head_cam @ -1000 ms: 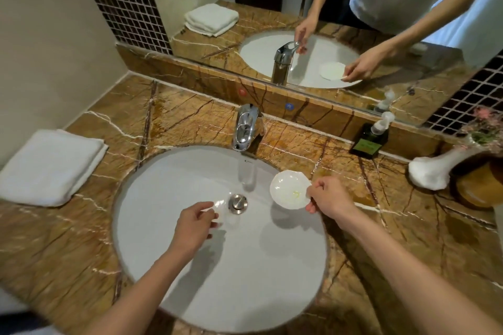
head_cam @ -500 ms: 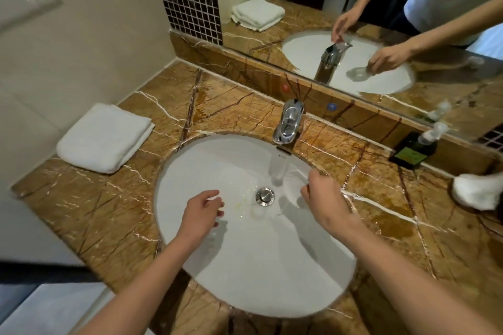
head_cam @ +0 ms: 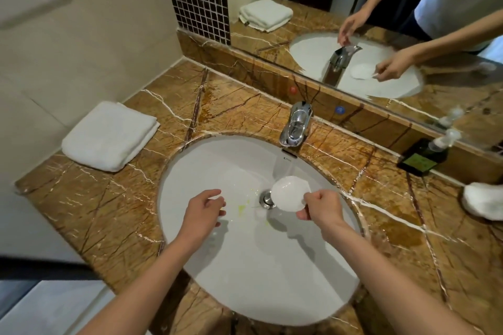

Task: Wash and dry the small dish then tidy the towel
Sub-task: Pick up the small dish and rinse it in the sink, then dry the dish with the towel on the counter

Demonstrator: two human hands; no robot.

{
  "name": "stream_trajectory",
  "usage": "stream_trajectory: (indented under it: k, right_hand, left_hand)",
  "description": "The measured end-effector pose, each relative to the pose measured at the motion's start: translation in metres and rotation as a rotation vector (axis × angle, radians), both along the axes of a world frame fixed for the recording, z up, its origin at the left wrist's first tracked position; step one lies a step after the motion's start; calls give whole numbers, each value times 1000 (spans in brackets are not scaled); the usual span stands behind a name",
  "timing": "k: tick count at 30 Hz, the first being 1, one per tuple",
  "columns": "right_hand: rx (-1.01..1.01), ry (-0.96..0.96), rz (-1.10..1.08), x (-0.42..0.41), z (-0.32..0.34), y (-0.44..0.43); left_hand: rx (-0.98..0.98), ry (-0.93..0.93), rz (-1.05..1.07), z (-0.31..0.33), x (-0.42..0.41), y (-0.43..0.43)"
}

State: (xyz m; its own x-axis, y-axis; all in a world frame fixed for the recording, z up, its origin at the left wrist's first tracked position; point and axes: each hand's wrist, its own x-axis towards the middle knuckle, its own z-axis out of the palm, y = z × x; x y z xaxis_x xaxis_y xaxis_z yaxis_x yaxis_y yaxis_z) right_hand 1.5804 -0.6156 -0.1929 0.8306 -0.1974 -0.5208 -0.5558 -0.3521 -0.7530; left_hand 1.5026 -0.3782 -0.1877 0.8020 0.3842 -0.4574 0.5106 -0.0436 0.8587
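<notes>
My right hand (head_cam: 322,207) pinches the rim of the small white dish (head_cam: 289,192), holding it tilted over the drain (head_cam: 267,199) inside the white sink (head_cam: 245,266). Water runs from the chrome faucet (head_cam: 296,125) down behind the dish. My left hand (head_cam: 204,211) hovers over the left half of the basin with fingers loosely curled and nothing in it. A folded white towel (head_cam: 110,134) lies on the marble counter to the left of the sink. Yellowish specks (head_cam: 241,209) sit on the basin floor between my hands.
A dark soap pump bottle (head_cam: 424,156) stands at the back right of the brown marble counter (head_cam: 408,226). A white vase-like object (head_cam: 483,200) lies at the far right edge. The mirror (head_cam: 353,8) runs along the back; a wall closes the left side.
The dish was held right of the drain, then hidden behind my right hand, and now faces up over the drain. The camera view shifted right. My left hand stayed over the basin.
</notes>
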Motion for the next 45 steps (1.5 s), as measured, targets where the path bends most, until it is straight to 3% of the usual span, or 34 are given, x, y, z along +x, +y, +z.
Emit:
stream_trajectory:
  k: [3, 12, 18, 30, 34, 36, 40, 45]
  right_hand:
    - [227, 73, -84, -4, -7, 14]
    - [546, 178, -59, -13, 13, 105]
    - [565, 162, -45, -15, 26, 182]
    - [362, 63, 213, 32, 49, 294]
    - [333, -3, 195, 46, 42, 322]
    - [302, -35, 131, 52, 34, 330]
    - [219, -103, 26, 64, 18, 341]
    - [163, -135, -67, 76, 5, 348]
  left_hand:
    - [-24, -22, 16, 4, 6, 3]
    - [-99, -16, -61, 20, 32, 30]
    - [14, -56, -47, 23, 51, 90]
    - [160, -46, -180, 39, 94, 222]
    - [113, -43, -190, 36, 103, 252]
    - [284, -101, -164, 32, 105, 267]
    - [985, -76, -360, 21, 114, 287]
    - [1312, 71, -520, 15, 141, 268]
